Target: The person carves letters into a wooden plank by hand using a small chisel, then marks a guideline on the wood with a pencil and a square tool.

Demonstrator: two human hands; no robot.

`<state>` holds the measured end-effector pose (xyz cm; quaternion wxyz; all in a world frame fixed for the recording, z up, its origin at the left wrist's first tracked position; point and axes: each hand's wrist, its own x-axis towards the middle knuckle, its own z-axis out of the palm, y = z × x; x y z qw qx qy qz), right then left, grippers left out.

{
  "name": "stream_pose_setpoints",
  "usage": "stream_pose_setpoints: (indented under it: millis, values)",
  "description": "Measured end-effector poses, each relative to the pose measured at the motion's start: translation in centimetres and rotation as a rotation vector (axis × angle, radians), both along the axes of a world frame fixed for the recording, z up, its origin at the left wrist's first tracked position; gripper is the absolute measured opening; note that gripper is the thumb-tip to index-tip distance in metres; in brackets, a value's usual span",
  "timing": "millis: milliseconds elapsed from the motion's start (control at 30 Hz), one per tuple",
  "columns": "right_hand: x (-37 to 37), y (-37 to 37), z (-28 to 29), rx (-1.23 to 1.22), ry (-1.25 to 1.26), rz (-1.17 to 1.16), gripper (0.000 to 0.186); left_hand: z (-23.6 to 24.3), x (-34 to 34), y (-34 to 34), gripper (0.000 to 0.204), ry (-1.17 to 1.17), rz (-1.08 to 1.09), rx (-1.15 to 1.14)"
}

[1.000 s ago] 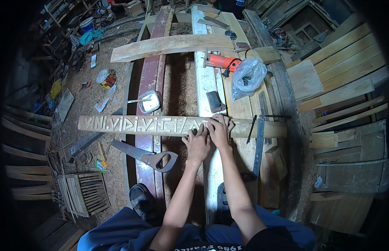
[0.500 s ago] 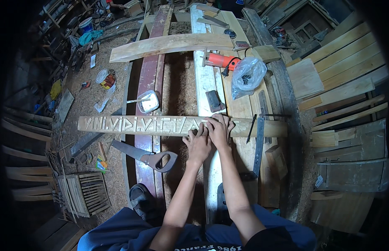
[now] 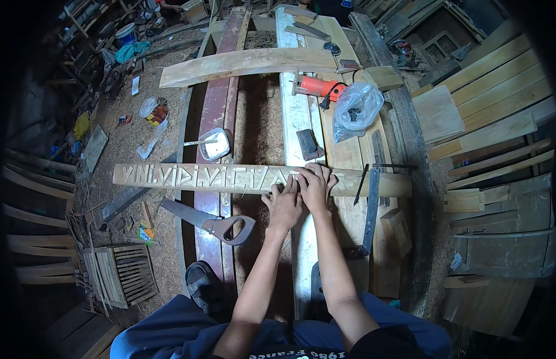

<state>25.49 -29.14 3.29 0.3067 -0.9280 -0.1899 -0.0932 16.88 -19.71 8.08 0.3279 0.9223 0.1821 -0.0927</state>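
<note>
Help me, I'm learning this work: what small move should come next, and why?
I'd probably lift the right hand slightly to check beneath it: it covers part of the wooden board along the row of pale letters, while the left hand, beside it, rests on the board and could steady it.

The person wears a black short-sleeved shirt point(image 3: 398, 343) with pale printed lettering point(image 3: 330, 355) across its front, dark blue trousers point(image 3: 161, 330) and a dark, strapped sandal point(image 3: 201, 285) on the left, while forearms point(image 3: 260, 278) and hands point(image 3: 285, 210) are bare.
</note>
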Motion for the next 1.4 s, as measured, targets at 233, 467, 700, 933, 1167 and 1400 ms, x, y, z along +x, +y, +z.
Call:
stream_pose_setpoints:
  millis: [233,467,700,933,1167,1400]
  values:
    - [-0.29,0.22,0.31,-0.007,-0.006,-0.012,0.018,-0.22,-0.12,0.04,0.055,-0.008,-0.004,0.012]
    - [-0.37,0.3,0.31,-0.02,-0.011,-0.028,0.017,-0.43,-0.22,0.07,0.055,-0.029,-0.006,0.028]
    - [-0.27,0.31,0.09,-0.02,-0.024,-0.022,0.017,-0.4,-0.23,0.15,0.055,-0.049,-0.011,0.027]
    - [-0.44,0.26,0.56,-0.055,-0.045,-0.015,0.019,-0.7,-0.31,-0.12,0.057,-0.061,-0.005,0.015]
    - [-0.67,0.28,0.72,-0.047,-0.053,-0.017,0.019,-0.67,-0.31,-0.11,0.058,-0.08,-0.005,-0.008]
    - [-0.66,0.2,0.43,-0.104,-0.074,-0.027,0.019,-0.4,-0.3,-0.18,0.058,-0.052,-0.002,-0.008]
